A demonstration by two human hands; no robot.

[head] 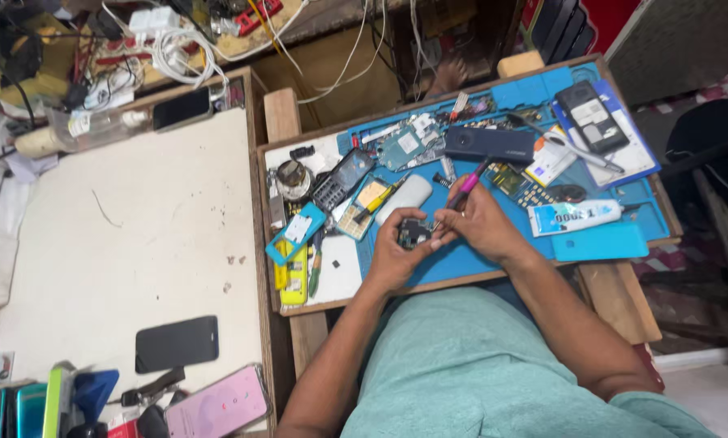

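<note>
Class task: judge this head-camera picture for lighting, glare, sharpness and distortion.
Head view: soft even light, weak shadows under the left hand and right hand; mild glare on the black phone; centre sharp; table edges bow slightly, a wide-lens effect; small parts on the blue mat too fine to resolve.

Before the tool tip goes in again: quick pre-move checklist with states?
1. Left hand grips the small dark phone part: ok.
2. Right hand holds the pink-handled slim tool, tip angled toward the part: ok.
3. Part sits over the blue rubber work mat: ok.
4. Tip exactly on its target: cannot tell, too small.
5. White glue tube lies apart from the right wrist: ok.
6. Mat clutter-free around the hands: not ok.
</note>
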